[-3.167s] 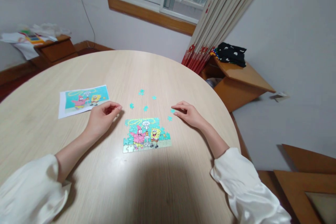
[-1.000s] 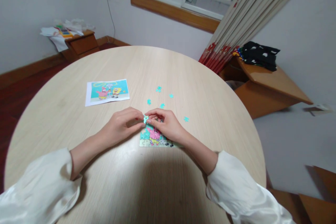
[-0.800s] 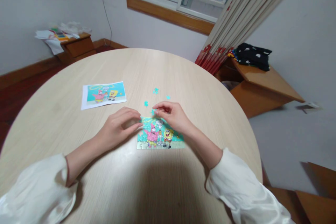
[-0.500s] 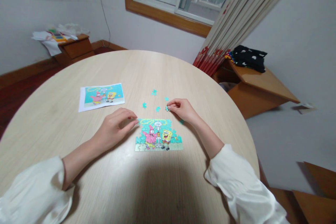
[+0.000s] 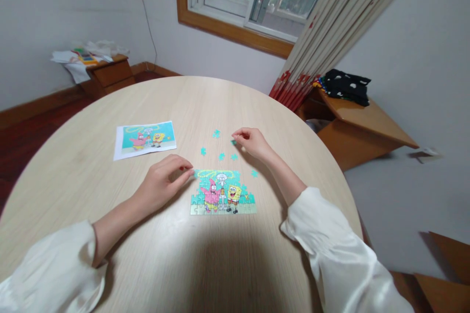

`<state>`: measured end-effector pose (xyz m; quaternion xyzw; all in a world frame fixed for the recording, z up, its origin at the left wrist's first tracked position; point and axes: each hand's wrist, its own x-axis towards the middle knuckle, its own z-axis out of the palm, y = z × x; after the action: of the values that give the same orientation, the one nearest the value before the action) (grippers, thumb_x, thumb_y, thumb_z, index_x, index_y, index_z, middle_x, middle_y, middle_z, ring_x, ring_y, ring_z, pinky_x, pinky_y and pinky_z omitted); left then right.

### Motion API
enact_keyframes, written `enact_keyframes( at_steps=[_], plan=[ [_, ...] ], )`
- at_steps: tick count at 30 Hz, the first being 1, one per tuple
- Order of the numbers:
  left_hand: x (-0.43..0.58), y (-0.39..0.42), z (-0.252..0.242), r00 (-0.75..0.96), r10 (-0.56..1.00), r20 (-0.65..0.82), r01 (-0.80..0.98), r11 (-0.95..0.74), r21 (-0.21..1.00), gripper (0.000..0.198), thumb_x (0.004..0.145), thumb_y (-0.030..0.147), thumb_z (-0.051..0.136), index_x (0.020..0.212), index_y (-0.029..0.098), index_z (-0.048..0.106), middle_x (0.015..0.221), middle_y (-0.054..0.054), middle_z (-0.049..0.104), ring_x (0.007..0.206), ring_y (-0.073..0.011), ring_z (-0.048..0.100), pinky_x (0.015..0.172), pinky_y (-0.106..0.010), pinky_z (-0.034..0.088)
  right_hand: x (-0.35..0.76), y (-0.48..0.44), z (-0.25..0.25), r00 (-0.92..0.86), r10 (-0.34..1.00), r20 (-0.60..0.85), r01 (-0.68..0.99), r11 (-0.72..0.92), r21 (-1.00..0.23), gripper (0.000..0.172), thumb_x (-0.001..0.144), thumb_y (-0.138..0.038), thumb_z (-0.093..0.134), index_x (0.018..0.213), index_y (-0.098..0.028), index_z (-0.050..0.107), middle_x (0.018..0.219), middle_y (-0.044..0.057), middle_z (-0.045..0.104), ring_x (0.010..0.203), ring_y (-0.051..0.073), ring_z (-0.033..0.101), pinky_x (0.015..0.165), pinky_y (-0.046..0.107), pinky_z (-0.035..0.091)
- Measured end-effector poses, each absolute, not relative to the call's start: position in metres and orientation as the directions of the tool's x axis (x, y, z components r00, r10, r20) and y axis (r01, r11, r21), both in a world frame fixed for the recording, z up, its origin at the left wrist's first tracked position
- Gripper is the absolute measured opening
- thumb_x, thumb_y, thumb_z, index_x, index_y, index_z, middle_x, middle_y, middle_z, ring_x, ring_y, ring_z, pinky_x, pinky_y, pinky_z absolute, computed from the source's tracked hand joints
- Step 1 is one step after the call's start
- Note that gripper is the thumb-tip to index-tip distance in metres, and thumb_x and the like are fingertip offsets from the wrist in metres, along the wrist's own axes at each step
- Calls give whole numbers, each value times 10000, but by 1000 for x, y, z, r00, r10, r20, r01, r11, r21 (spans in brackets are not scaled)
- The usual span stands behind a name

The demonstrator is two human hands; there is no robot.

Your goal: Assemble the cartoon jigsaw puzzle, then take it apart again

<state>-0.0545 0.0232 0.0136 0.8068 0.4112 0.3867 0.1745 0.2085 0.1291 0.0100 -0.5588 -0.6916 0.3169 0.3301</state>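
The puzzle (image 5: 222,193) is lying just below mid-frame on the counter (image 5: 172,264), showing gaps at its sides. The left hand (image 5: 161,176) is curling at its upper left corner. The right hand (image 5: 255,143) is now leaving one loose piece (image 5: 234,157) unjoined and reaching another blue piece (image 5: 233,142), higher than before; I cannot tell if either is pinching

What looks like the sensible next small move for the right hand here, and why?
Probably bringing the teal piece at its fingertips toward the partly built puzzle. The right hand is already at that piece, though a firm grip isn't clear, and the puzzle's left and upper-right edges are stepped, with pieces missing.
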Motion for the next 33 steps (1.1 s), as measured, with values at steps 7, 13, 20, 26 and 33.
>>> enact_keyframes(
  at_steps=[7, 13, 20, 26, 33],
  plan=[
    [-56, 26, 13, 324, 808, 492, 550, -584, 597, 139, 887, 271, 537, 804, 183, 606, 765, -19, 646, 714, -150, 589, 667, -281, 465, 171, 164, 18, -427, 894, 133, 668, 411, -620, 282, 716, -86, 679, 991, -138, 716, 921, 75, 645, 794, 142, 558, 787, 297, 435],
    [-56, 26, 13, 327, 808, 490, 551, -584, 596, 127, 884, 249, 535, 798, 184, 600, 760, -14, 644, 707, -145, 590, 666, -275, 463, 166, 161, 11, -444, 889, 111, 744, 435, -507, 118, 759, -93, 662, 859, -118, 717, 847, 72, 644, 791, 156, 564, 795, 311, 421],
    [-56, 26, 13, 319, 812, 488, 548, -578, 604, 128, 881, 254, 535, 795, 187, 601, 759, -15, 647, 703, -145, 592, 669, -281, 468, 168, 154, 10, -478, 870, 125, 744, 476, -468, 122, 765, -39, 606, 821, -124, 674, 867, 81, 640, 833, 167, 554, 812, 304, 397],
    [-56, 27, 12, 312, 820, 480, 546, -568, 616, 141, 884, 275, 533, 797, 190, 605, 762, -15, 649, 706, -146, 591, 668, -285, 472, 176, 143, 18, -466, 881, 81, 719, 431, -546, 165, 770, -55, 591, 906, -126, 650, 716, 7, 578, 668, 122, 503, 694, 269, 387],
    [-56, 28, 11, 296, 822, 486, 545, -564, 621, 145, 880, 282, 543, 790, 185, 604, 756, -19, 653, 701, -148, 595, 668, -292, 481, 179, 113, 32, -426, 905, -4, 553, 257, -792, 113, 793, -115, 560, 791, -143, 670, 673, 12, 606, 624, 116, 524, 615, 266, 411]
  ],
)
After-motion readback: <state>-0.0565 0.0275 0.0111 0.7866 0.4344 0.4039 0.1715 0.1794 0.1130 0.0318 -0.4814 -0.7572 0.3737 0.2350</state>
